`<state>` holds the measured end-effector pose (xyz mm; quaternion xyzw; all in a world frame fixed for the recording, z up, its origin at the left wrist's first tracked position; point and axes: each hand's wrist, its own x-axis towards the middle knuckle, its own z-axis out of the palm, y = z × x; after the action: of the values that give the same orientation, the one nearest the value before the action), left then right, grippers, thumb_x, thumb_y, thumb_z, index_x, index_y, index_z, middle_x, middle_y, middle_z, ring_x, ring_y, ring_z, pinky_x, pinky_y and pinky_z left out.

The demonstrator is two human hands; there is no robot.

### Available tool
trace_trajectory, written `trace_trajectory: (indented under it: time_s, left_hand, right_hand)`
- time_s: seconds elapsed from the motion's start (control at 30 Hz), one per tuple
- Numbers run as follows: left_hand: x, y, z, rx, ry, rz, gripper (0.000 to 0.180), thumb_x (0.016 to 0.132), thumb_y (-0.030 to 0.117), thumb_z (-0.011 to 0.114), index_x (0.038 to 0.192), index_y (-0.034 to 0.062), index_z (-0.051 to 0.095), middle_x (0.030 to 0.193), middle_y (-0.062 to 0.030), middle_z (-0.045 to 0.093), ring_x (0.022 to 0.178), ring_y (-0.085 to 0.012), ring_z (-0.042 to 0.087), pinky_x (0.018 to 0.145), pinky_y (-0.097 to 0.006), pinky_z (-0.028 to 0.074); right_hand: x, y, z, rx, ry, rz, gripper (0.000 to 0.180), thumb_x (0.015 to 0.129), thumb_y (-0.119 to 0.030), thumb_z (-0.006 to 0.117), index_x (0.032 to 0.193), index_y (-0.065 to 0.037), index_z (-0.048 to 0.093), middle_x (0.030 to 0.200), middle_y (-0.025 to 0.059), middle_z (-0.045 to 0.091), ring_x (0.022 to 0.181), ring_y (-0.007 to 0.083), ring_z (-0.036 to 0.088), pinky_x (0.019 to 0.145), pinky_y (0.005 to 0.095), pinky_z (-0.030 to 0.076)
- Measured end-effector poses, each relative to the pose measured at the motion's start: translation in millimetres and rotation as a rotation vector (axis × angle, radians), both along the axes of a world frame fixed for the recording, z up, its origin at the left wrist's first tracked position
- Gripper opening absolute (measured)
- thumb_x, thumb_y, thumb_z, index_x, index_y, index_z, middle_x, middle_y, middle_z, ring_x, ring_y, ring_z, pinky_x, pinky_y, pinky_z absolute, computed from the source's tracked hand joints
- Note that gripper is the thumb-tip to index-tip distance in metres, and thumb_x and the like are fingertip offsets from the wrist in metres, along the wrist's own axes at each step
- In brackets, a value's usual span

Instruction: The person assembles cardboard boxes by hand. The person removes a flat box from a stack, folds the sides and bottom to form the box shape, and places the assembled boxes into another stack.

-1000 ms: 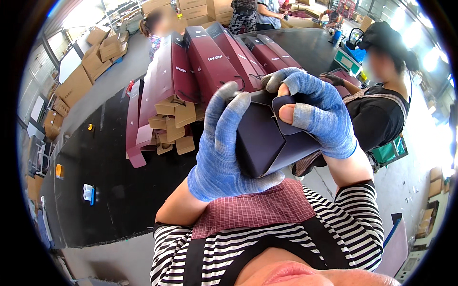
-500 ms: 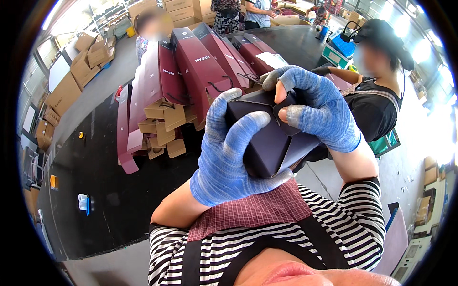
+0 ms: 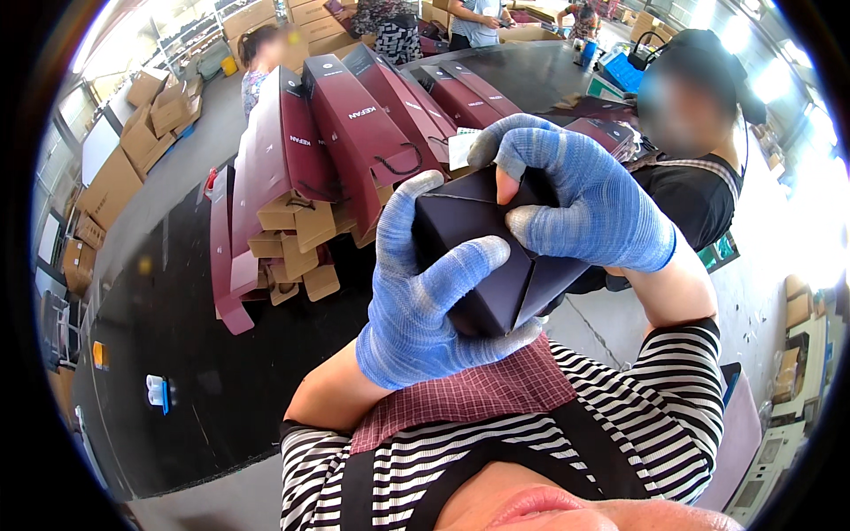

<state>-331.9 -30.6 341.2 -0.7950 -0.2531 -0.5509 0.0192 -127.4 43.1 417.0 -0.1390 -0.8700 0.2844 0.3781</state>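
A dark navy-black cardboard box (image 3: 478, 305) is held up end-on in front of my chest, its end flaps folded inward. My left hand (image 3: 434, 283), in a blue knit glove with pale fingertips, is wrapped round the left and lower sides, the thumb lying on the folded end. From the upper right my right hand (image 3: 589, 195), gloved alike, pinches the flaps near the middle of that end. One bare fingertip shows through the right glove. The rest of the box is hidden behind my hands.
Long maroon boxes (image 3: 359, 124) with black cord handles and open brown ends lie piled on the black table (image 3: 168, 310). Two white rolls in a blue holder (image 3: 157, 394) stand at its left. A co-worker in black (image 3: 682, 195) is close by on the right.
The right thumb has come across the middle of the box end, where the flaps now lie flatter. The left hand keeps its hold. The co-worker at right has shifted slightly.
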Motion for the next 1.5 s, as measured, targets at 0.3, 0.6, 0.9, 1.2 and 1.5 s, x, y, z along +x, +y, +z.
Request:
trace_trajectory:
  time_s: [0.3,0.6,0.9,1.2,1.5]
  left_hand:
    - [2.7,-4.6,6.4,-0.035,0.078,0.056,0.073,0.069,0.041,0.088,0.129,0.0185,0.051,0.143,-0.0317,0.034,0.128,-0.0494,0.044,0.102,-0.058,0.043]
    - [-3.8,2.5,-3.8,-0.098,0.054,0.088,0.07,0.078,0.053,0.076,0.134,0.0206,0.047,0.148,-0.0267,0.033,0.135,-0.0475,0.039,0.106,-0.059,0.041]
    - [6.3,3.6,6.1,-0.025,0.02,-0.001,0.084,0.058,0.036,0.094,0.13,0.0184,0.055,0.141,-0.0321,0.035,0.121,-0.0495,0.049,0.098,-0.053,0.048]
    - [10.7,-4.6,-17.7,-0.071,-0.091,0.048,0.109,0.062,0.046,0.089,0.149,0.0039,0.037,0.144,-0.0331,0.032,0.128,-0.0508,0.043,0.107,-0.052,0.039]
    - [-47.8,9.7,-120.5,-0.479,-0.086,-0.04,0.141,0.059,0.048,0.094,0.155,-0.0052,0.007,0.153,-0.0278,0.028,0.143,-0.0397,0.031,0.118,-0.043,0.028]
  right_hand:
    - [2.4,-3.9,-9.7,0.022,0.047,-0.068,0.01,0.085,-0.01,0.063,0.085,0.0,0.063,0.091,0.0108,0.065,0.088,0.0245,0.064,0.081,0.0346,0.05]
    - [-4.6,5.2,-13.0,-0.086,0.096,-0.042,0.026,0.084,-0.018,0.072,0.103,-0.002,0.064,0.099,0.014,0.066,0.099,0.0273,0.065,0.086,0.0359,0.052]
    - [2.7,-0.6,-18.7,-0.429,0.176,0.005,0.043,0.087,-0.012,0.069,0.127,-0.001,0.057,0.124,0.0082,0.06,0.116,0.0168,0.056,0.101,0.0308,0.045]
    - [-5.5,-17.9,-33.7,-0.656,0.446,0.033,0.085,0.077,-0.021,0.07,0.15,0.003,0.035,0.147,0.0188,0.044,0.136,0.0282,0.044,0.114,0.0391,0.034]
    - [4.8,-15.0,-201.5,-0.446,0.061,0.21,0.081,0.078,-0.044,0.082,0.142,-0.006,0.047,0.139,0.0114,0.053,0.127,0.0265,0.052,0.108,0.0423,0.039]
